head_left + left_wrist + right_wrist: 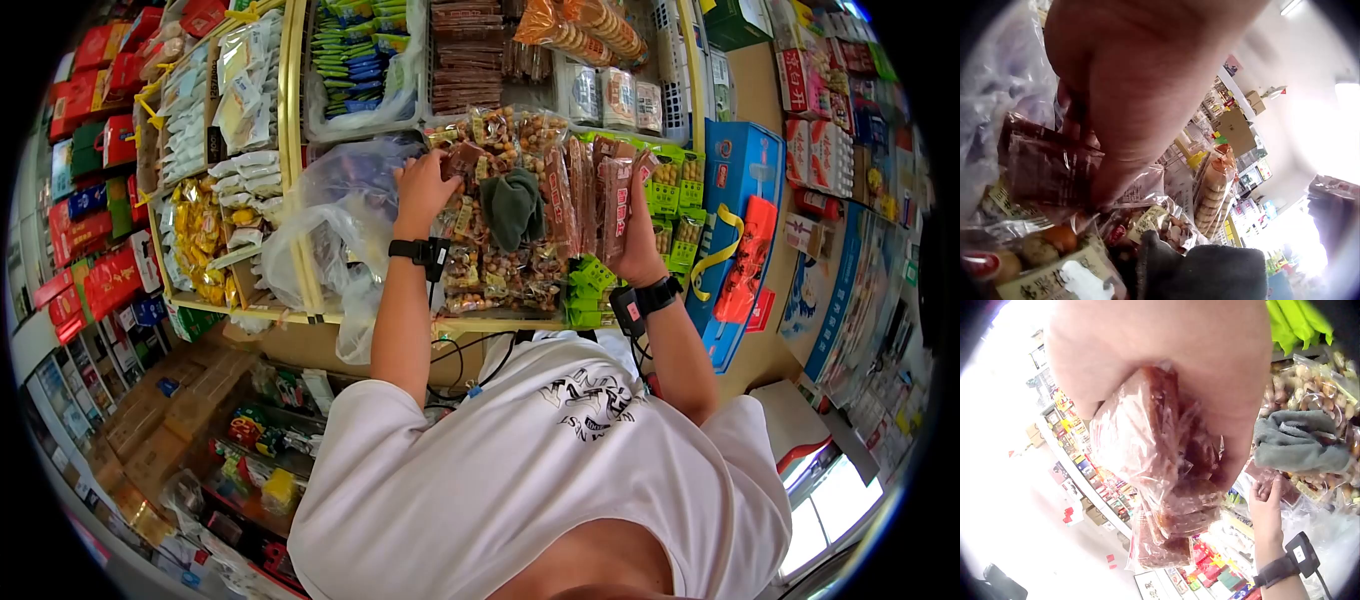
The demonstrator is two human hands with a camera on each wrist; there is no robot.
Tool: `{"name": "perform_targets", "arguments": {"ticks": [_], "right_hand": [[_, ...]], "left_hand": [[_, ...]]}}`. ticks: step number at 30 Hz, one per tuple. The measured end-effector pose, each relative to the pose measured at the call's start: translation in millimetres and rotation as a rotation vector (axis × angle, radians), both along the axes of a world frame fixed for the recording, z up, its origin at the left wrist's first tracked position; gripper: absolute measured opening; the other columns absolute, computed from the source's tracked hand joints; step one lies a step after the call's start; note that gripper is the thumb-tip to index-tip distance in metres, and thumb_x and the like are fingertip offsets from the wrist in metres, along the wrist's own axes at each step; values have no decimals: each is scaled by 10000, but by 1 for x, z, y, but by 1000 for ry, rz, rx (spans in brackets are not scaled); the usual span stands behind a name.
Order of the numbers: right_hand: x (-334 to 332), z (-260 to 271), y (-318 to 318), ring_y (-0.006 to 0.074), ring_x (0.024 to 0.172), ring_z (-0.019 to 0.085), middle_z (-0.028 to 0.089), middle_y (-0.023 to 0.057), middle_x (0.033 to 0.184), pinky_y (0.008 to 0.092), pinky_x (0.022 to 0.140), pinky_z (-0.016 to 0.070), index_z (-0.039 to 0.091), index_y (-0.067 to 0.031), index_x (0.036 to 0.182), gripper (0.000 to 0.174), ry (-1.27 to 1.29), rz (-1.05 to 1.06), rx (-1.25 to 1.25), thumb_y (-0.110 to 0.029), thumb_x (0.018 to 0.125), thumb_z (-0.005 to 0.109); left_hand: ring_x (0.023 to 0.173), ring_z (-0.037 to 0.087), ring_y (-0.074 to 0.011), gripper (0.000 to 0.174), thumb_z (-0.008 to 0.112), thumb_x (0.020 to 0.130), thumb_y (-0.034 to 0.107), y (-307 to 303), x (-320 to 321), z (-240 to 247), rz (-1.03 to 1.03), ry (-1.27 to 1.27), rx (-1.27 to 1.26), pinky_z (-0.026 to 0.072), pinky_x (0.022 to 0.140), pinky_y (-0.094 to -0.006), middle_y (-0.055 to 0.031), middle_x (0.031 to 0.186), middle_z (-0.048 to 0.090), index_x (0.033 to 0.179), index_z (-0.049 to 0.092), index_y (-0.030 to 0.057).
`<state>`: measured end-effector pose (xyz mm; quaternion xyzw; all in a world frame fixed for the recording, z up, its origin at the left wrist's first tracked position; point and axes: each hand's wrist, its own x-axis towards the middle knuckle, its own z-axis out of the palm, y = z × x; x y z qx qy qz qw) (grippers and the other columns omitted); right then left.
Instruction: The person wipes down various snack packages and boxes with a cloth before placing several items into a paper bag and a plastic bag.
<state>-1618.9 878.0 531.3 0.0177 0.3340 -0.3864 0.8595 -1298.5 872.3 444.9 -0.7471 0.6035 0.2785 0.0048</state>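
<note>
My right hand (pixel 640 240) grips a bundle of long brown snack packets (pixel 612 200), held upright over the right side of the display. In the right wrist view the clear-wrapped bundle (pixel 1138 440) hangs out between thumb and fingers. My left hand (pixel 425 188) pinches a flat brown packet (pixel 462 160) lying on clear bags of nut-like snacks (pixel 500 125). That packet (pixel 1054 169) appears under the fingertips in the left wrist view. A dark green cloth (pixel 512 208) rests on the bags between both hands.
Behind the hands stand bins with similar brown packets (pixel 468 60), green packets (pixel 345 60) and round biscuits (pixel 600 30). A crumpled clear plastic bag (pixel 335 215) lies left. Green snack bags (pixel 665 190) and a blue box (pixel 735 165) are right. The display's front edge (pixel 390 322) is near my body.
</note>
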Motion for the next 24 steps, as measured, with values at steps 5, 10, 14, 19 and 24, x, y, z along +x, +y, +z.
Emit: {"name": "perform_targets", "arguments": {"ticks": [5,10,14,19,24], "right_hand": [[10,-4,-5,240,1206,606,588,72,1372,433,1030,502,462,-134,1454,611,123,24,-43,-563,1019,424],[48,-14,-29,206,1118,650,638,50,1281,380,914,556,483,-121,1416,595,239,120,-108,-561,1019,436],[83,-12,-61,120,971,634,658,20,1144,282,822,518,558,-64,1306,518,457,284,-336,-495,1043,442],[130,-4,-92,111,1019,531,617,34,1100,266,914,430,568,15,1239,515,739,323,-624,-453,1046,471],[179,-66,-148,269,1157,513,556,158,1282,361,1026,381,421,25,1398,681,747,172,-930,-554,1044,363]], "left_hand": [[973,589,-295,393,699,899,346,6,-15,29,295,376,-179,450,879,-444,-136,1052,640,1097,590,24],[1061,575,-235,498,571,989,423,-2,-66,69,532,927,-162,425,951,-366,-130,1215,608,1266,557,10],[1291,492,-238,717,432,1023,548,-17,-80,43,566,963,-226,366,1069,-351,-157,1418,511,1462,401,-17],[1274,517,-345,634,510,1014,451,-43,-66,48,550,904,-363,397,1040,-399,-223,1368,536,1397,426,-48],[1201,553,-433,653,584,958,439,-96,-22,21,540,703,-454,428,1008,-458,-272,1281,593,1357,449,-60]]}}
